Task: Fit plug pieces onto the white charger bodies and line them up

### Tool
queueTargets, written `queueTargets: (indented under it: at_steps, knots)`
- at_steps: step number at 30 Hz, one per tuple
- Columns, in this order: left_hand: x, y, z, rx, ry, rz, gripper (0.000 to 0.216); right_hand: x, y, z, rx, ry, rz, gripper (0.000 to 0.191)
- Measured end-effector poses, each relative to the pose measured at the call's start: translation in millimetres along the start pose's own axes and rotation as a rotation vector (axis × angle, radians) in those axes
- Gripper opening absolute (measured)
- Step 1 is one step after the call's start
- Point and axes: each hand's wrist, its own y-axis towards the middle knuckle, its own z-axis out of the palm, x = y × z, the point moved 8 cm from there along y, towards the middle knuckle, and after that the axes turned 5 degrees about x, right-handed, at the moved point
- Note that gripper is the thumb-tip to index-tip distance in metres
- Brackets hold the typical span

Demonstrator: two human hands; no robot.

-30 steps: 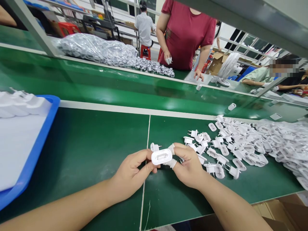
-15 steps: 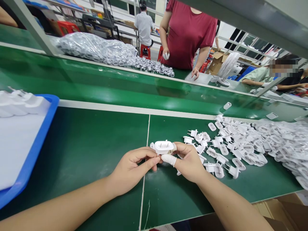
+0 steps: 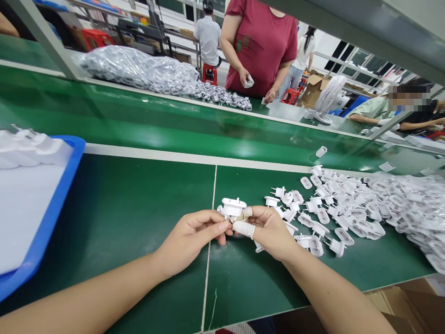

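Observation:
A white two-pin plug housing (image 3: 233,207) is held between both hands above the green bench, its oval rim up and its pins pointing down. My left hand (image 3: 194,236) is closed, thumb and fingers pinching at the pin end. My right hand (image 3: 273,232), with white covers on thumb and index finger, grips the right side of the plug. Another white piece shows partly behind its left edge; I cannot make out its shape. Just right of my right hand, many similar plug housings (image 3: 323,215) lie loose in a heap.
At the left stands a blue tray (image 3: 45,236) with a white sheet and a row of white parts. A clear bag (image 3: 413,199) of housings lies far right. Beyond the green belt (image 3: 156,125), a person in a red shirt (image 3: 260,46) works beside another bag (image 3: 139,69).
The plug housing has tipped in my fingers, from its hollow face showing to its side showing. White pieces on the belt have shifted left. The person opposite has moved left.

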Motion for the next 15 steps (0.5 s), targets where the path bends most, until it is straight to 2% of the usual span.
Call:
queueTargets:
  at_steps: [3,9,15]
  knots:
    - [2.6,1.2,0.9,0.017,-0.087,-0.031,0.027,-1.2,-0.3,-0.3,0.004,-0.012,0.011,0.039]
    - [14.5,1.2,10.5,0.123,-0.386,-0.263,0.030,1.9,-3.3,-1.5,0.011,-0.069,-0.006,0.037]
    - [14.4,-0.2,13.4,0.164,-0.452,-0.305,0.030,2.8,-3.0,-0.5,0.008,-0.072,0.002,0.037]
